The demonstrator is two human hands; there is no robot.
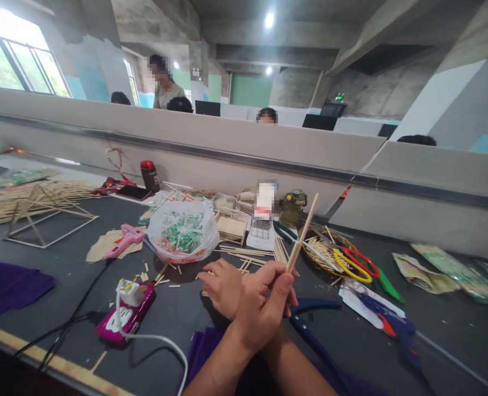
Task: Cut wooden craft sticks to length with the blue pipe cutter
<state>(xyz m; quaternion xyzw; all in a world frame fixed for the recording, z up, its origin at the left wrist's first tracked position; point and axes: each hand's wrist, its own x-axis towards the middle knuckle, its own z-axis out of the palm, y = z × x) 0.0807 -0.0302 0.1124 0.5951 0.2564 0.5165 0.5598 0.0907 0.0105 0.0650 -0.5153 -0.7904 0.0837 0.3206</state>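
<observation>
My forearms are crossed. My left hand (264, 308), on the right side, pinches wooden sticks (305, 228) between thumb and fingers; a long one points up and away, with a shorter piece seemingly alongside it. Reaching left beneath it is my right hand (221, 286), fingers extended and low over the table, its thumb hidden. Short cut sticks (244, 267) lie just beyond the hands. Blue-handled pliers or cutters (316, 303) rest right of my left hand. A round basket (308, 256) of short sticks, with yellow- and red-handled scissors (353, 265), stands farther right.
A white plastic bag (157, 234) of small wrapped pieces stands left of centre. Nearby are a pink glue gun (126, 242), a magenta power strip (131, 319) with cables, and a stick frame (42, 223). A blue glue gun (392, 324) lies right. A partition (227, 148) closes the back.
</observation>
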